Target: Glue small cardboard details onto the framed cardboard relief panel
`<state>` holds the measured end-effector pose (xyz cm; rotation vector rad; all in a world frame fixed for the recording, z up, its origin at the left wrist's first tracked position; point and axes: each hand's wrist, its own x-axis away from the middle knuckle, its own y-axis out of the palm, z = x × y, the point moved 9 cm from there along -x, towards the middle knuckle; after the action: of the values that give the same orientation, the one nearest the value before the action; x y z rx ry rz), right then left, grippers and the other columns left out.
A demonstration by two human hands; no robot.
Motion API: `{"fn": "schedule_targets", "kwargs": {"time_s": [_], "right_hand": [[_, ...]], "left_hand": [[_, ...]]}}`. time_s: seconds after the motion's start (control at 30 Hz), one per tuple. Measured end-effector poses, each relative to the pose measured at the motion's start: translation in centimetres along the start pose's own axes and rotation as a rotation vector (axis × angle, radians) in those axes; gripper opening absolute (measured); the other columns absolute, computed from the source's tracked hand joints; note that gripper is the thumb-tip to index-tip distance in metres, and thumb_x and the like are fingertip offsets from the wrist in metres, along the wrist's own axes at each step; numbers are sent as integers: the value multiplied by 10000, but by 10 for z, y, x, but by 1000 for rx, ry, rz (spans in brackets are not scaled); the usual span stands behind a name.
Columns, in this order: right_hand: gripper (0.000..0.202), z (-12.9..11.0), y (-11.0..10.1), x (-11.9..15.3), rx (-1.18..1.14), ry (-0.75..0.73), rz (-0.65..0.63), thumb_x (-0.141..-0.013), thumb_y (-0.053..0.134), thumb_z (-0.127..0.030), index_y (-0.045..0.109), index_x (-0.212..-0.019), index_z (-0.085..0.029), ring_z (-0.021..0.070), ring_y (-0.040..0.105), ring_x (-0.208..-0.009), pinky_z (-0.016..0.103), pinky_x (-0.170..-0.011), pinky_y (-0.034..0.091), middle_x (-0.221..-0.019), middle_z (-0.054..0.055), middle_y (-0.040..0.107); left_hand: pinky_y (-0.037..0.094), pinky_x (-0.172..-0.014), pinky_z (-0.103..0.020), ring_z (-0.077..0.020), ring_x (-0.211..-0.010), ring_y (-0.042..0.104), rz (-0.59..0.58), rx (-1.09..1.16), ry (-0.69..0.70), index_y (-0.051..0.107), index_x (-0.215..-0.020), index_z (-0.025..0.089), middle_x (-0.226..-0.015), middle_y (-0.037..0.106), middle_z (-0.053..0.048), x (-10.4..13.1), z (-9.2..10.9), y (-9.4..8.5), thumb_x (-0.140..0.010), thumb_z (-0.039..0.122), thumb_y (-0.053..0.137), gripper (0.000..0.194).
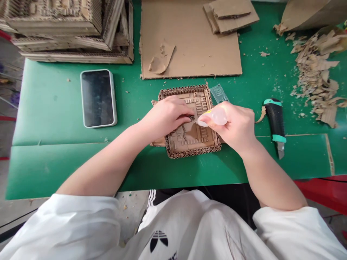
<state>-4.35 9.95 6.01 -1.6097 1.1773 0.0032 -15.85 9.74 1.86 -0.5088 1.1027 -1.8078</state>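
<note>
A shallow cardboard tray (193, 153) with corrugated walls lies before me, strips of corrugated cardboard fixed on its floor. Over its middle, my left hand (172, 113) pinches a small corrugated cardboard piece (192, 117) between thumb and fingers. My right hand (235, 122) is wrapped around a small translucent white glue bottle (219, 116), tilted with its tip pointing left, close to that piece. Whether the tip touches it, I cannot tell. Just behind the tray's right corner lies a clear plastic ruler (219, 93), partly covered by my right hand.
On the green table (54, 169) a phone (97, 98) lies at left. Stacked cardboard frames (78, 57) stand behind it. A cardboard sheet (195, 54) with loose pieces is at the back. To the right are a utility knife (275, 121), blade out, and cardboard scraps (317, 72).
</note>
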Motion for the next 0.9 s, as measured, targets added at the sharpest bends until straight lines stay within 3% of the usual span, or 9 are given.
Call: {"fn": "schedule_targets", "kwargs": {"time_s": [0.53, 0.9], "right_hand": [[450, 2, -4, -2, 64, 9, 5, -783, 552, -620, 600, -632, -199, 100, 524, -452, 243, -441, 372, -545, -2, 628], [371, 1, -4, -3, 45, 12, -1, -795, 599, -542, 619, -655, -199, 101, 531, -442, 238, -433, 372, -536, -13, 630]], "left_hand": [[472, -778, -329, -197, -853, 610, 41, -22, 22, 705, -941, 210, -809, 669, -33, -1, -3, -7, -846, 223, 555, 178], [475, -795, -355, -217, -877, 615, 40, -17, 10, 709, -924, 199, -831, 670, -40, -2, -4, -7, -837, 225, 569, 167]]}}
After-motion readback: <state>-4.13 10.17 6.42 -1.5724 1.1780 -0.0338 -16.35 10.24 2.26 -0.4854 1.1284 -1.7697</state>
